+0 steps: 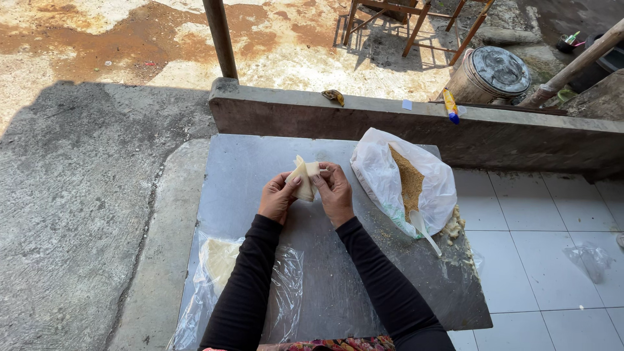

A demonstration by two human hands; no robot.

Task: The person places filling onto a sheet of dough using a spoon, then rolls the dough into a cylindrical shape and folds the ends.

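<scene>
**Pale pastry wrapper pinched between both hands over grey tabletop**

Pale, thin wrapper (304, 180), folded into a rough triangle, up off the surface and gripped from both sides. Left hand (277, 197) on its left edge, thumb pressed against the fold, fingers curled shut around the back. Right hand (334, 190) just beside it, thumb and forefinger closed on the top right corner, remaining fingers tucked in behind. Knuckles nearly touching, wrists angled inward, both forearms in black sleeves (380, 279) reaching forward from the bottom of the view and converging at the wrapper.

Below, a flat grey tabletop (253, 169), dull and smooth, scattered crumbs toward its right side. White plastic bag (383, 179) lying open near the right hand, brown crumbly filling (409, 182) showing in its mouth, a pale spoon (424, 232) resting at the bag's lower edge with handle pointing down-right. Clear plastic bag (218, 279) at the near left corner, partly under the left sleeve, more pale sheets inside.

Beyond the tabletop, a low concrete ledge (390, 117) with a small yellow-brown scrap (334, 96) and a yellow tube with a blue end (450, 106) on it. White floor tiles (546, 221) to the right, rough grey concrete (78, 195) to the left, sunlit stained ground farther out. Metal-lidded drum (491, 73) and wooden frame legs (416, 23) at the top.
</scene>
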